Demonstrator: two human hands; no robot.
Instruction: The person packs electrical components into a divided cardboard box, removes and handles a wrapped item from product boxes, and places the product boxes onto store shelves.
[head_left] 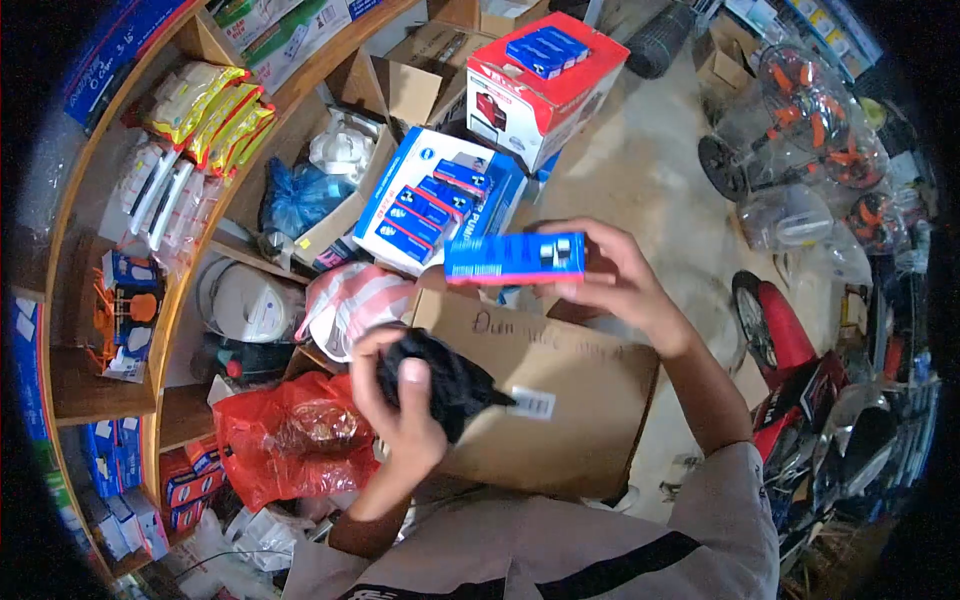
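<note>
The fingers of the right hand point(622, 278) are clamping on the right end of a small blue box point(495, 257), the thumb pressing on its near side and the other fingers partly hiding behind it. The box is extending leftward from that grip, its long axis running left to right and its left end pointing free. The fingers of the left hand point(402, 415) are closing around a bunched black bag point(440, 370), the thumb lying across its top; whether the bag is holding anything, I cannot tell.

From the left-hand fingers, the blue box is lying to the right and farther from the body, a gap separating the two. The right hand is the nearer one, being already on the box.

Beneath both hands, a brown carton point(575, 420) with handwriting is spreading toward the body. Beyond the blue box's free end, a white-and-blue carton point(398, 190) is carrying several small boxes point(420, 212) of similar look. Farther off and to the right, a red carton point(497, 62) is bearing more blue boxes point(548, 50). To the left, a striped bag point(372, 295) and a red plastic bag point(285, 440) are sitting beside the shelves point(100, 402).
</note>
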